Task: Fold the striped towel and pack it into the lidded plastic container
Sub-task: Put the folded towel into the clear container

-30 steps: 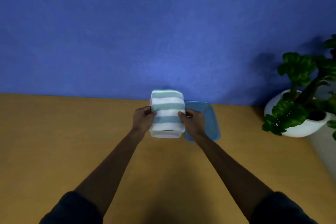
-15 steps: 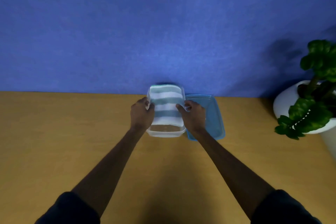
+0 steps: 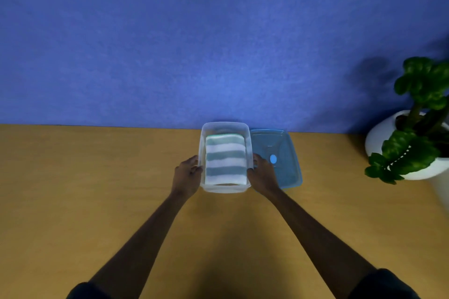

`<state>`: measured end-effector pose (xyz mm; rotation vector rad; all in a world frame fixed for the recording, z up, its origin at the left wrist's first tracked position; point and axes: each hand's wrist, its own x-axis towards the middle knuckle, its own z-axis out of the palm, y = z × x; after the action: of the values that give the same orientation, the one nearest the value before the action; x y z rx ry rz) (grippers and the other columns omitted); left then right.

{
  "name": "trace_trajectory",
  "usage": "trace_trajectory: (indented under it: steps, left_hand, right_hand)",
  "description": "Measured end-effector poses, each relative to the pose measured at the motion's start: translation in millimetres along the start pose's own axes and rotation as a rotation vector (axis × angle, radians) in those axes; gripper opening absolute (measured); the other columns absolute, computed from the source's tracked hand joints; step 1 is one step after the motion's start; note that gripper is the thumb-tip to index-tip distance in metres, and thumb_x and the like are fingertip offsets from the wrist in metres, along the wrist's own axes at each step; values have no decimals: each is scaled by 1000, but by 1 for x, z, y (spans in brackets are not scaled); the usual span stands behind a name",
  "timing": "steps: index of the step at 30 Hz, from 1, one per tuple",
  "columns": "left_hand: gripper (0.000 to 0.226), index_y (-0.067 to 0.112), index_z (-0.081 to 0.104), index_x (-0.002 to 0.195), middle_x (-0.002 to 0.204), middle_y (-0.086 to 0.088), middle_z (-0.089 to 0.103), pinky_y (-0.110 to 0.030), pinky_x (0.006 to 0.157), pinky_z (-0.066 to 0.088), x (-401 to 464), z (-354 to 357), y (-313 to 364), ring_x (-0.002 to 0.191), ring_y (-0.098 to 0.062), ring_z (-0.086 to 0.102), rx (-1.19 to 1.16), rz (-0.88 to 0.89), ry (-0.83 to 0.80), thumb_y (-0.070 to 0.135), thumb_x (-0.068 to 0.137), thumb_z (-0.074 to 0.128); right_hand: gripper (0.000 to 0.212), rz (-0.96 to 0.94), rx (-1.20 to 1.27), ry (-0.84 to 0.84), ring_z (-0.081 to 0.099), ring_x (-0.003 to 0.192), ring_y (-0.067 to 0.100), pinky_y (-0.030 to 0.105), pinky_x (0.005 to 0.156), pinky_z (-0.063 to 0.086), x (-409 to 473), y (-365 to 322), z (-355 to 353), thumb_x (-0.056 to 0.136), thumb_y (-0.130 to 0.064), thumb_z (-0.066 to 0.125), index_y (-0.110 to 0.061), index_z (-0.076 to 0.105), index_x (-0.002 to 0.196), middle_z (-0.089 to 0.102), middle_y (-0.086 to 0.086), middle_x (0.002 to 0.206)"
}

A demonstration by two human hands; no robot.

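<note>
The folded towel (image 3: 225, 162), striped green and white, lies inside the clear plastic container (image 3: 225, 127) near the table's back edge. Its stripes run across, and it fills most of the container's floor. My left hand (image 3: 186, 176) rests against the container's left wall and my right hand (image 3: 262, 173) against its right wall, fingers apart, neither one on the towel. The blue lid (image 3: 283, 162) lies flat on the table just right of the container, partly under my right hand.
A potted green plant (image 3: 418, 128) in a white pot stands at the far right of the wooden table (image 3: 97, 189). A blue wall (image 3: 194, 43) rises right behind the container.
The towel went down from above the rim into the container. Both hands let go of it and drew back to the container's outer sides.
</note>
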<state>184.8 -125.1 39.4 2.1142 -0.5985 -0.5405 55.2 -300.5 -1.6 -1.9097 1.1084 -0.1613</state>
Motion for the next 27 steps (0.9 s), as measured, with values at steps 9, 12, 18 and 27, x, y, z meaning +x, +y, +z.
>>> trace_trajectory:
  steps: [9,12,18,27]
  left_hand:
    - [35,16,67,115,92,14,71,-2,64,46,-84,2,-5,79,7,65,-143,-25,-62,-1,89,52]
    - [35,26,66,111,79,36,68,-5,65,49,-114,5,-12,79,13,65,-157,-24,-105,1,90,53]
    - [32,18,63,123,111,1,71,-34,83,59,-148,13,-31,100,-13,69,-212,-44,-113,12,93,55]
    - [48,8,53,132,117,-3,67,-26,79,55,-151,8,-44,104,-14,64,-153,-70,-2,28,89,61]
  right_hand:
    - [59,-42,-30,-26,62,105,35,52,92,50,-98,16,-18,72,-13,46,-18,51,131,68,9,116]
    - [56,-33,-23,-27,64,107,35,50,93,51,-127,28,-21,80,-8,48,-16,49,135,68,9,120]
    - [45,-79,48,7,65,96,23,41,82,56,-165,45,-15,90,-8,51,-14,48,135,66,1,114]
    - [54,56,129,279,67,93,29,42,82,54,-96,65,-60,83,-51,62,-11,59,120,69,13,112]
